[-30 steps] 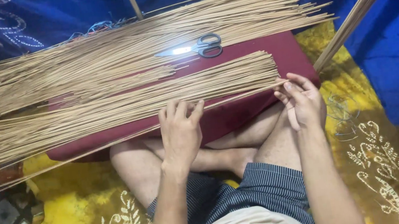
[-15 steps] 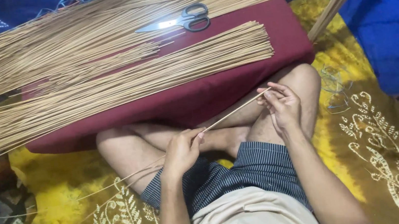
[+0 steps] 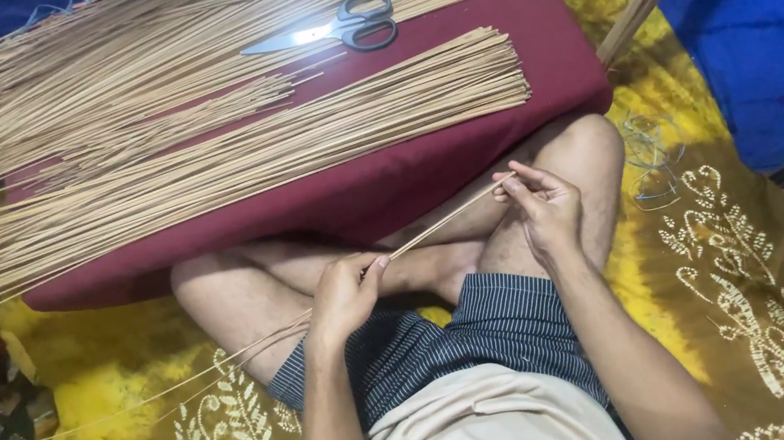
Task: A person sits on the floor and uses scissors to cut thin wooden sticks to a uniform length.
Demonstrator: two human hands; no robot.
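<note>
Gripping thin sticks (image 3: pixel 443 224) as before, both hands' fingers (image 3: pixel 518 183) stay pinched.

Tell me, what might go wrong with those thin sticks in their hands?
The few thin sticks stretched between left hand and right hand could snap or splinter if bent. Their long tails trail over the yellow cloth and might snag. The scissors lie on loose sticks on the maroon cushion and could slide off.
</note>
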